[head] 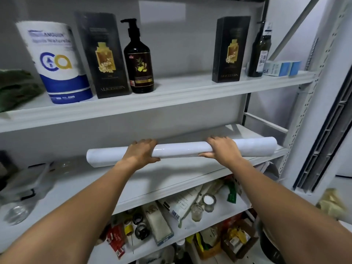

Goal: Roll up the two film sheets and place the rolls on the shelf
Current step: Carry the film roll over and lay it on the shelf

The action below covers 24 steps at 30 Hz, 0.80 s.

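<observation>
The left hand (142,152) and right hand (222,149) wrap their fingers (149,141) round 1 film roll (177,150) at the shelf (171,175).

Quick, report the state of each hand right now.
left hand: grips the white film roll, fingers curled over it, thumb in front.
right hand: grips the same roll, nearer its right end.
</observation>
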Each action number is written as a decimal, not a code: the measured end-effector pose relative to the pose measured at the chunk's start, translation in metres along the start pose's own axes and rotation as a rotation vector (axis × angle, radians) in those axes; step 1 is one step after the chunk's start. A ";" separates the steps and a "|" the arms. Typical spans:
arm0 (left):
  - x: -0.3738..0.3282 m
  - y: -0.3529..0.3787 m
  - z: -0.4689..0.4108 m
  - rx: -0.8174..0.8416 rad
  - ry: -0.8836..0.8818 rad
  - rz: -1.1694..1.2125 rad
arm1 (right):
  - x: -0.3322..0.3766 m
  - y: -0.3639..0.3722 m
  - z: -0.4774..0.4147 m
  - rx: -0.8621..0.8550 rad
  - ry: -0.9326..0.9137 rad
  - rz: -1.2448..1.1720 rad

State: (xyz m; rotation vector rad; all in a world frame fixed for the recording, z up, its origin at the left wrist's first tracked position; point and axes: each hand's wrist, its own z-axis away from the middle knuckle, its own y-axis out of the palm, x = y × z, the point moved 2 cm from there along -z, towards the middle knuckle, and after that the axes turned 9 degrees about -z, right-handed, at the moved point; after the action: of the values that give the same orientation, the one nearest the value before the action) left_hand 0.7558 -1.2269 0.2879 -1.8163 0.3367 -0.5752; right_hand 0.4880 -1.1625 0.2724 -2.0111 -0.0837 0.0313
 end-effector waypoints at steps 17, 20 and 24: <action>-0.178 0.112 -0.162 0.255 -0.055 0.198 | -0.254 0.112 -0.063 0.273 -0.185 -0.160; -0.180 0.138 -0.176 0.303 -0.114 0.187 | -0.262 0.145 -0.079 0.286 -0.210 -0.169; -0.180 0.161 -0.203 0.318 -0.151 0.189 | -0.272 0.183 -0.100 0.313 -0.199 -0.166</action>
State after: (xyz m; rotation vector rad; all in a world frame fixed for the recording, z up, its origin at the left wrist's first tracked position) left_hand 0.5041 -1.3516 0.1443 -1.4916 0.2919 -0.3352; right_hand 0.2308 -1.3508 0.1455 -1.6780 -0.3517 0.1312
